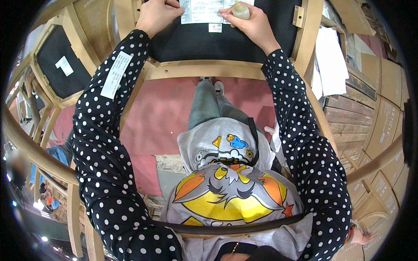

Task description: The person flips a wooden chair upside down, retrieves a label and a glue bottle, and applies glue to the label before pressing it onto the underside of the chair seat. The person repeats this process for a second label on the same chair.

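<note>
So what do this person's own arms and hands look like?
The left sleeve and right sleeve are long and black with white polka dots. A white printed label sits on the left forearm. The left hand and right hand wear no gloves.

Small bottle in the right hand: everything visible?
The small, rounded, translucent off-white bottle looks like plastic, with a yellowish tapered nozzle pointing toward the picture's top. The right hand grips it near the right end of the white rectangular paper label on the black panel. Fill level and any contact with the label can't be told.
</note>
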Motion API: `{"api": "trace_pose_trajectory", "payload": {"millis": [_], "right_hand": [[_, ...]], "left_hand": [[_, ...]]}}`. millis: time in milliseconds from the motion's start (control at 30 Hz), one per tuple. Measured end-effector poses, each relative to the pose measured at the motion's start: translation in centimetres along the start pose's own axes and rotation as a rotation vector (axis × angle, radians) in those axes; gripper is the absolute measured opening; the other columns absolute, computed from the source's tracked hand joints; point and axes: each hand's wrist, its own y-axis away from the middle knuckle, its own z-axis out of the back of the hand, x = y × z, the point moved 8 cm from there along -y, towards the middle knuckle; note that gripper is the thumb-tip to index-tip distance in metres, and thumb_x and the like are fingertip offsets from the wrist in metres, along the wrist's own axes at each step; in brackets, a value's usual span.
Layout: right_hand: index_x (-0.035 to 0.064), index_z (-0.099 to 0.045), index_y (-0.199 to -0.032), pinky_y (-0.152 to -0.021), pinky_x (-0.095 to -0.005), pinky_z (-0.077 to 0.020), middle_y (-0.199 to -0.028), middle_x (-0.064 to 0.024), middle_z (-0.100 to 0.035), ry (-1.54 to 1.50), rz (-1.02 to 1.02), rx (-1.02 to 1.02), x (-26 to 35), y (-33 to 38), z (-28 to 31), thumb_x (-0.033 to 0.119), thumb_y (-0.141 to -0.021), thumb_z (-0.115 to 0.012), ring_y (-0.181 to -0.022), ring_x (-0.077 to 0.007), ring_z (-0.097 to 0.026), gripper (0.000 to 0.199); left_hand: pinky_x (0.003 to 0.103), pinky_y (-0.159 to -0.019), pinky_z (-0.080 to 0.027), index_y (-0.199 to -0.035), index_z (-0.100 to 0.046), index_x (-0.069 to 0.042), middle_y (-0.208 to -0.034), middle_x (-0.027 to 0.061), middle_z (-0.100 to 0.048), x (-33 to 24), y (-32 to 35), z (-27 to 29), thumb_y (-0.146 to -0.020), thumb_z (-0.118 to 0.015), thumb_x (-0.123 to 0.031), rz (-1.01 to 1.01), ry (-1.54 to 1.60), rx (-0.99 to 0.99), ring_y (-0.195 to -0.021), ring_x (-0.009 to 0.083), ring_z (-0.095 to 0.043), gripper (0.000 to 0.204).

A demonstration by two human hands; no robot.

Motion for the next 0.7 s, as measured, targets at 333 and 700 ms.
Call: {"api": "trace_pose_trajectory", "payload": {"millis": [333,700], "right_hand": [[0.0004,-0.072,-0.1,-0.073,-0.0246,-0.0536,-0.091,-0.0047,-0.075,0.045,0.075,-0.034,-0.2,0.0,0.0,0.013,-0.091,-0.075,-0.081,-0.0078,-0.068,0.016],[0.0079,-0.078,-0.099,-0.061,-0.0221,-0.0468,-0.086,0.0009,-0.074,-0.071,0.03,0.077,-3.4,-0.3,0.2,0.036,-0.093,-0.073,-0.069,-0.0052,-0.062,0.029]], "left_hand": [[0.034,-0.08,-0.057,-0.116,-0.059,-0.003,-0.124,0.0193,-0.066,-4.5,3.2,0.8,-0.081,-0.075,-0.012,-0.406,-0.398,-0.365,-0.099,0.0248,-0.071,0.039],[0.057,-0.126,-0.011,-0.164,-0.018,-0.021,-0.17,-0.0012,-0.02,1.1,5.4,-4.5,-0.1,-0.048,-0.059,-0.865,-0.794,-0.071,-0.156,0.016,-0.02,0.081]]}}
